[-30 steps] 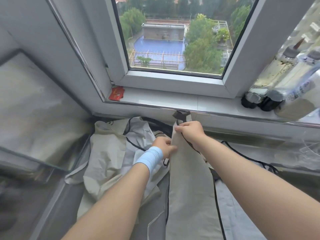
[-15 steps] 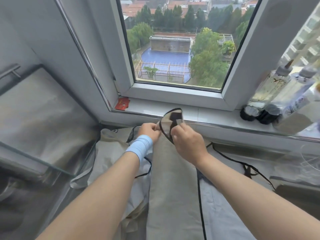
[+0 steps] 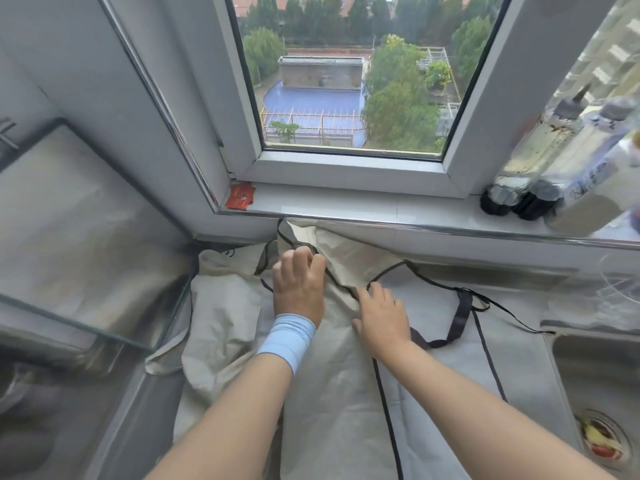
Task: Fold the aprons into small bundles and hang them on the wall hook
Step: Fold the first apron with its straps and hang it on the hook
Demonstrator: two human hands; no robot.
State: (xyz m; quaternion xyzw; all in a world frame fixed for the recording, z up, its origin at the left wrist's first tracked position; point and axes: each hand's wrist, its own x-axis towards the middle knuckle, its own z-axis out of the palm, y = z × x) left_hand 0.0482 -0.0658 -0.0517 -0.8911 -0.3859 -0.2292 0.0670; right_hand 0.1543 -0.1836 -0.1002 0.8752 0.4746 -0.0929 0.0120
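**Inspector:** State of the hands?

**Assistant:** Left hand [image 3: 298,285], centre of frame, lies palm down with fingers spread on the apron [image 3: 332,375], holding nothing. Right hand [image 3: 380,315], just to its right, is likewise flat and spread; its fingertips [image 3: 375,289] touch the black edging. Whether they pinch that edging I cannot tell.

**Inspector:** And the apron itself?

**Assistant:** It lies as a long folded strip on the worktop [image 3: 512,306], running from the lower edge of the frame up to the windowsill [image 3: 346,206], where its top flap is turned back and creased. A dark strap [image 3: 460,317] trails loose to the right, toward the sink [image 3: 595,386]. A second apron [image 3: 221,306] sits crumpled at centre left. No wall hook is in view.

**Inspector:** Recommendation for this step?

**Assistant:** In my judgement the strip is being smoothed before further folding. Press outward from the centre, square the turned-back flap, and tuck the loose strap in first, so it cannot snag or slide into the sink. Keep the second apron apart.
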